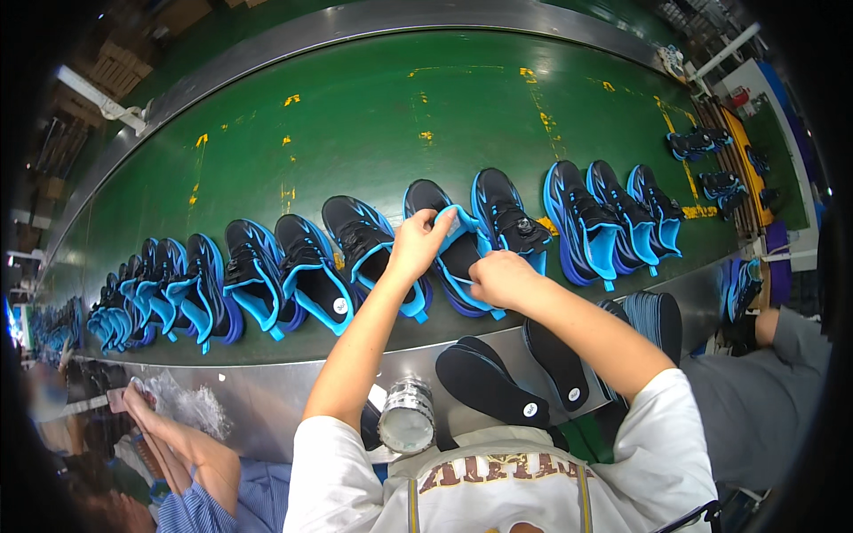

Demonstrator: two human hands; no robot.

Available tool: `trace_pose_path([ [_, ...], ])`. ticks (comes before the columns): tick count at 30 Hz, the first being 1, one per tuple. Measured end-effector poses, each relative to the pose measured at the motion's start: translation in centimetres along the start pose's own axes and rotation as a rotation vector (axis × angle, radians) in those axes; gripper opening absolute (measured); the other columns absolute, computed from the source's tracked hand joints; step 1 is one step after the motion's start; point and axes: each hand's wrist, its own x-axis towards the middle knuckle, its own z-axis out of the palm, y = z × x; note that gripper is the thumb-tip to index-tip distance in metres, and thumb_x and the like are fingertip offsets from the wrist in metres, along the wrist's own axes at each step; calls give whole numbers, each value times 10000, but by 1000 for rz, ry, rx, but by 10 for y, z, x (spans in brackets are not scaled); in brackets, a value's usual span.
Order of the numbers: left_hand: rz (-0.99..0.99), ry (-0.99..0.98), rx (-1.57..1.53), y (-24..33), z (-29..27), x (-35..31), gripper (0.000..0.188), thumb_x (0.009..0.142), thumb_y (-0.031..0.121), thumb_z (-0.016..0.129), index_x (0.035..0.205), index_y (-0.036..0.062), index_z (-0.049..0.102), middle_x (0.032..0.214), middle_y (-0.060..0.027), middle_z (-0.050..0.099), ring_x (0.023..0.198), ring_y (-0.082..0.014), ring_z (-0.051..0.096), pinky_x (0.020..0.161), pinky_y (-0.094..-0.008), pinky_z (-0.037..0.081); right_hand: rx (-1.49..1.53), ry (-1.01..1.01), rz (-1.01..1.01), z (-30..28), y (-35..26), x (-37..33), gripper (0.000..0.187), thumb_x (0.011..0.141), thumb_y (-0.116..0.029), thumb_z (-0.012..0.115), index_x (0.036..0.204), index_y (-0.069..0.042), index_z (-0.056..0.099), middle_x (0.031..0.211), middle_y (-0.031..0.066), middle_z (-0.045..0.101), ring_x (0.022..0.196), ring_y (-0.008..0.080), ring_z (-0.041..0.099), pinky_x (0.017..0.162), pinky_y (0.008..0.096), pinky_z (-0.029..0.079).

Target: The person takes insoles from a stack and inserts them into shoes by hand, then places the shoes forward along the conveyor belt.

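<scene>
Nearest the body, a round container and dark insoles are lying below the grip, where a dipping forearm could knock them. The left hand is pinching the blue lining of a black shoe; whether the right hand, curled at its collar, is gripping stays hidden. Under both hands, the shoe is resting on the green belt; uneven pulling could tip it against the neighbouring shoe standing just right.
</scene>
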Motion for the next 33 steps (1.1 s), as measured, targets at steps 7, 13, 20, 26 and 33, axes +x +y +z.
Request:
trace_pose_path([
  [7,-27,5,-16,-2,5,4,473,751,401,565,762,-72,559,549,-80,490,532,-109,434,492,-272,369,-113,262,-145,49,12,33,161,707,-128,471,730,-34,600,822,122,532,817,250,520,700,347,446],
  [13,-33,6,-39,-6,1,1,416,798,359,531,707,-47,541,542,3,456,512,-47,358,429,-226,288,-231,-2,-145,36,4,40,171,705,-132,480,755,-43,617,871,129,549,826,256,517,724,352,435],
  [20,-25,-25,-73,-6,3,3,399,804,357,525,721,-33,538,542,21,441,514,-42,356,432,-224,286,-243,69,-257,44,18,42,199,740,-157,449,811,-62,609,858,111,544,844,233,506,731,327,422],
  [26,-26,4,88,-4,4,0,381,804,339,522,749,-38,520,553,-65,485,497,-111,435,451,-264,339,-522,-246,-227,31,8,45,275,792,-216,417,952,-119,618,1028,103,506,945,233,474,768,316,377],
  [33,524,339,716,-5,13,-3,271,775,219,548,943,21,471,682,-128,524,613,-299,535,534,-394,416,-641,-440,-247,35,-1,69,258,719,-163,517,950,-90,607,1093,90,501,967,227,490,813,302,362],
])
